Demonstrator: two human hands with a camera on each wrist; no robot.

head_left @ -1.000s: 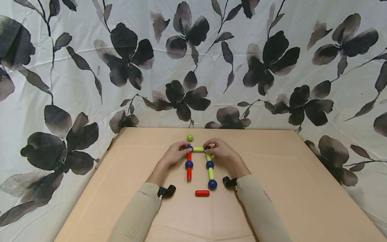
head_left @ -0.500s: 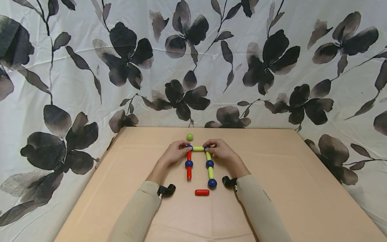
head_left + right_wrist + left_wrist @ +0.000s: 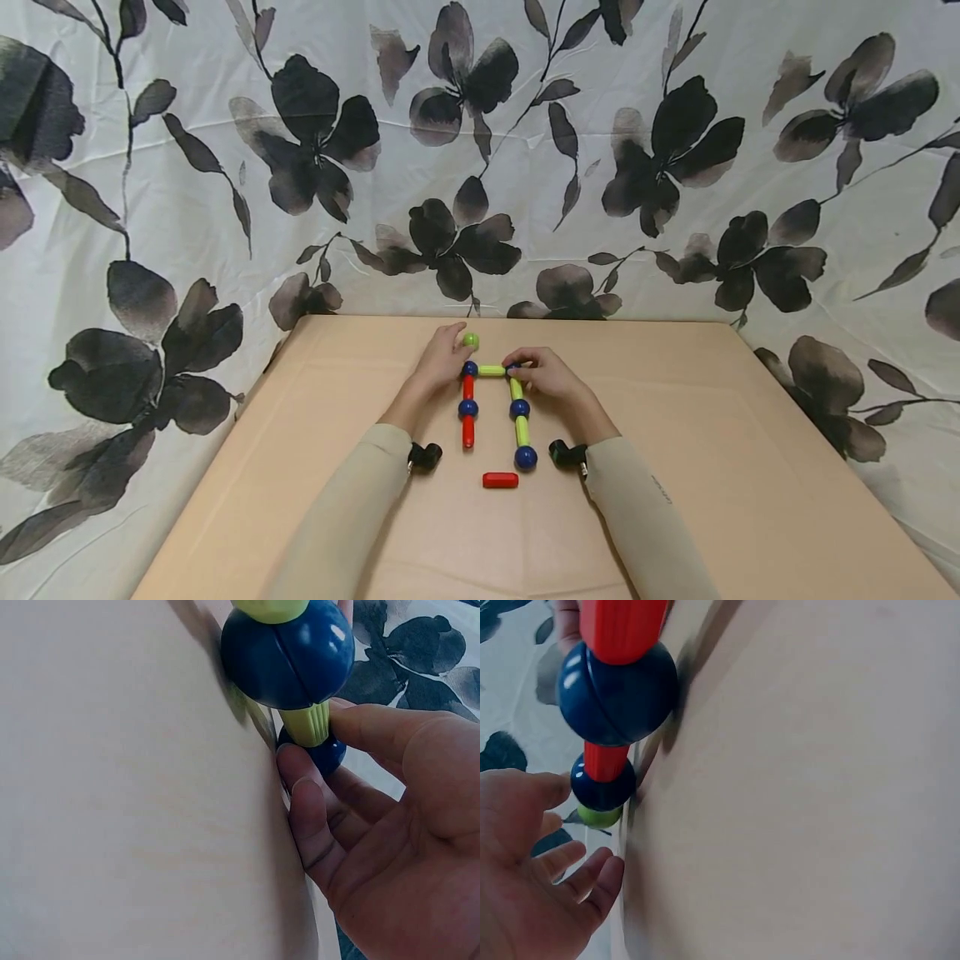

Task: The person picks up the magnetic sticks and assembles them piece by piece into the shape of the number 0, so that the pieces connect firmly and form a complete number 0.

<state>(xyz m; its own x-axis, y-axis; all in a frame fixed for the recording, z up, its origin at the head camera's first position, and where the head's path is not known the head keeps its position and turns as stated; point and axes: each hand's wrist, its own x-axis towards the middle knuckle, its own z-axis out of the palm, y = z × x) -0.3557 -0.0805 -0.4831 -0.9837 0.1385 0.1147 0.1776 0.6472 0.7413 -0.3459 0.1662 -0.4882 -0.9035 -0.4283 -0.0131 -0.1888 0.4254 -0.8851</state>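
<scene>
Red rods [image 3: 468,387] and blue balls form the left side of a chain. A yellow-green rod [image 3: 492,371] joins its far-left blue ball [image 3: 469,369] to the far-right blue ball [image 3: 330,756]. Yellow-green rods [image 3: 522,430] and blue balls make the right side, ending in a near blue ball [image 3: 526,457]. My left hand [image 3: 438,360] is beside a loose green ball [image 3: 471,340], its fingers spread in the left wrist view; contact with the ball cannot be made out. My right hand [image 3: 555,379] pinches the far-right blue ball.
A loose red rod [image 3: 500,480] lies nearer to me on the tan tabletop [image 3: 712,467]. Behind the table's far edge hangs a white cloth [image 3: 547,183] with dark flowers. A small black camera sits at each wrist.
My left hand has let go of the far-left blue ball and moved away from me to the green ball. The right hand keeps its hold at the far-right corner.
</scene>
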